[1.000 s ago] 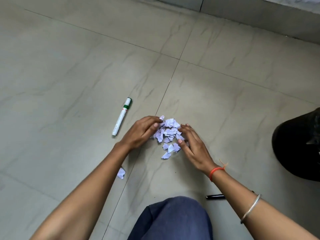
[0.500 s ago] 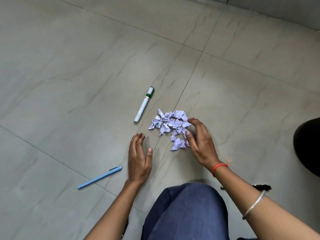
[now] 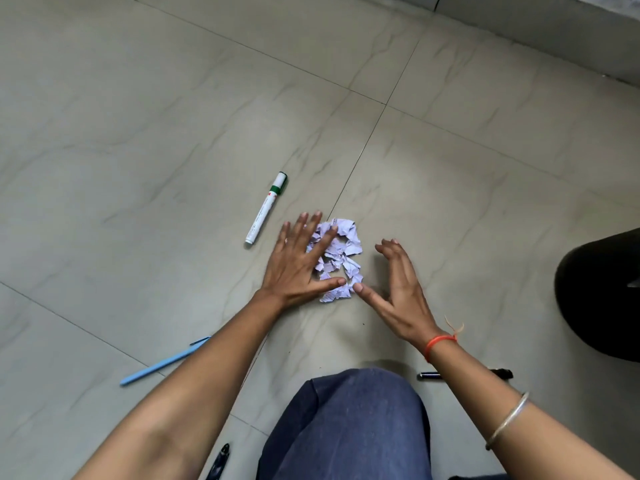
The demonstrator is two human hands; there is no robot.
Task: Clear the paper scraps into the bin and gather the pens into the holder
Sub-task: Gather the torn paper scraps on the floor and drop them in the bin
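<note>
Left hand was spread flat over the paper scraps, at their left edge; right hand was open just right of them. Green-capped marker lay left of scraps.

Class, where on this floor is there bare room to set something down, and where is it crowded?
Free: the tiles beyond the marker and paper scraps, up to the wall; the tiles left of the marker, beyond the blue pen. Crowded: between the left hand and right hand, and near the knee, where black pens lie.
</note>
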